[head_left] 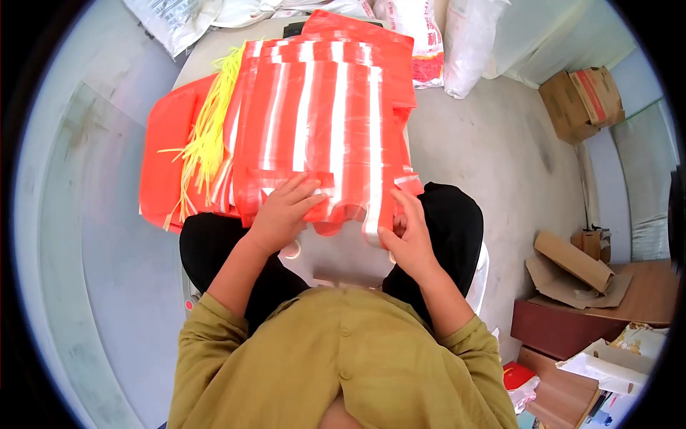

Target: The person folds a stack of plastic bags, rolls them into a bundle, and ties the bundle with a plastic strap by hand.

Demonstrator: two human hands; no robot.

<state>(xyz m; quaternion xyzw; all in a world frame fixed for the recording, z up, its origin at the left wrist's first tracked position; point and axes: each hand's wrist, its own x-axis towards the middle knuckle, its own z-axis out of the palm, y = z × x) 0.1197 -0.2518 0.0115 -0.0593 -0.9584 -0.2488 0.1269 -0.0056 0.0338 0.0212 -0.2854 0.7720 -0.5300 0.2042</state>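
Observation:
A stack of red plastic bags with white stripes (321,121) lies in front of me, the cut handle ends toward my lap. My left hand (284,213) rests on the top bag's left handle, its fingers stretched flat over the folded plastic. At the right handle, my right hand (409,236) has the edge of the striped bag between thumb and curled fingers. A bundle of yellow strips (214,129) lies along the left side of the stack. Left of those strips is a smooth red folded piece (164,157).
White printed sacks (411,36) stand behind the stack. Cardboard boxes (580,104) are at the far right wall. Flattened cardboard (572,275) lies on a dark red cabinet (557,325) at the right. My knees are on both sides below the stack.

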